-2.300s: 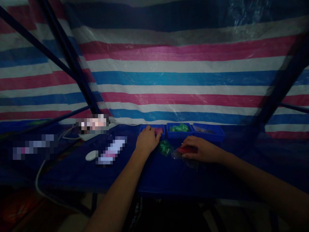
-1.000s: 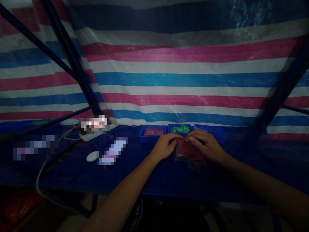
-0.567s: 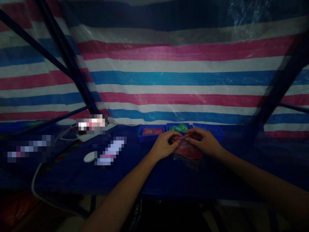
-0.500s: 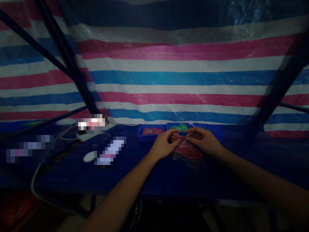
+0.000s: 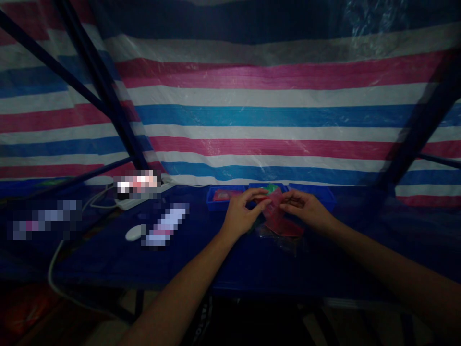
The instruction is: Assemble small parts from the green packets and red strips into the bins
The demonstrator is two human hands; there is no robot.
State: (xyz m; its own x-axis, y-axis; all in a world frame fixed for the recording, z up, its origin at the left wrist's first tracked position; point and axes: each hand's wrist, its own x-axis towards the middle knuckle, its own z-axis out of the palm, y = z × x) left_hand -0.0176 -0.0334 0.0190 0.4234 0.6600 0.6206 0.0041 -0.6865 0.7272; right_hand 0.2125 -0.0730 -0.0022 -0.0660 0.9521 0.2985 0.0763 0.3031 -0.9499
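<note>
Both hands meet over a dark blue table (image 5: 245, 264). My left hand (image 5: 242, 215) pinches the upper edge of a red packet (image 5: 279, 218) in clear plastic. My right hand (image 5: 306, 210) grips the same packet from the right, fingers closed on its top. The packet is lifted slightly and tilted over some clear plastic bags (image 5: 284, 240) lying on the table. Behind the hands stand three blue trays: the left tray (image 5: 216, 196) holds red packets, the middle tray (image 5: 272, 187) holds green ones, and what the right tray (image 5: 320, 193) holds is too dark to make out.
A white round object (image 5: 134, 233), a white power strip (image 5: 126, 204) with a cable (image 5: 54, 269) and some blurred items lie at the table's left. A striped pink, blue and white tarp (image 5: 252, 115) hangs behind. Dark poles (image 5: 104, 91) cross at the left and right.
My left hand left the left tray and joined my right hand at the red packet. Both hands have since raised the packet's top edge a little off the table.
</note>
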